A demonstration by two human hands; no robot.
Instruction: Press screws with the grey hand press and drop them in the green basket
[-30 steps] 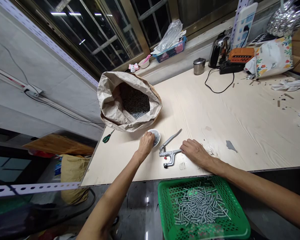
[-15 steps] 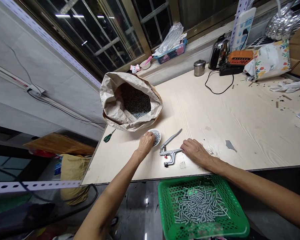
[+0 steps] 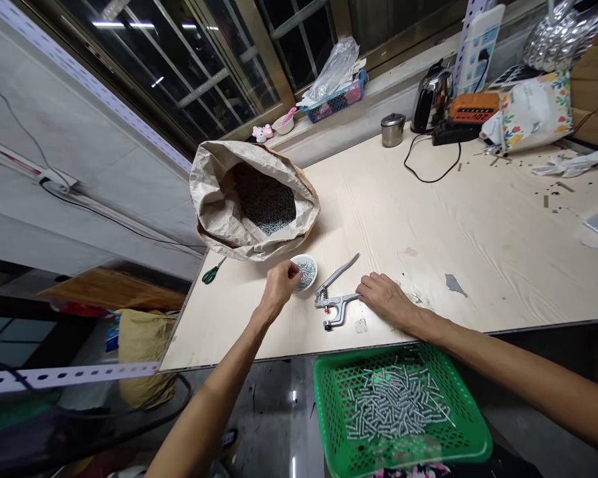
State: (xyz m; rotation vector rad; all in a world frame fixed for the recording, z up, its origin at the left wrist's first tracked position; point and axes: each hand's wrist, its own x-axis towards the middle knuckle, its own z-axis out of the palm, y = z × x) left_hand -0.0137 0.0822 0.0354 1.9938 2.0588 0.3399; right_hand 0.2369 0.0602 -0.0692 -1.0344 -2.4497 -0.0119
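My left hand (image 3: 280, 285) is closed in a pinch at the left rim of a small white bowl (image 3: 314, 272) filled with small silvery metal pieces. Whatever its fingertips hold is too small to make out. Grey snap pliers (image 3: 339, 305) lie on the table, jaws toward me and the upper handle spread away. My right hand (image 3: 386, 300) rests on the tabletop with its fingers closed over the end of the lower handle. Just behind the bowl stands a large paper sack (image 3: 209, 199), its mouth rolled back, holding many dark and silvery metal pieces.
Below the table edge, a green basket (image 3: 323, 398) holds a heap of screw-like metal pieces (image 3: 398, 405). Green-handled scissors (image 3: 210, 274) lie at the left edge. Farther back are a metal canister (image 3: 393, 130), a kettle (image 3: 432, 99) and a black cable (image 3: 431, 180).
My left hand has drawn slightly left and back from the bowl's contents to its rim, fingertips pinched. My right hand stays at the pliers' handle. The whole view has shifted a little.
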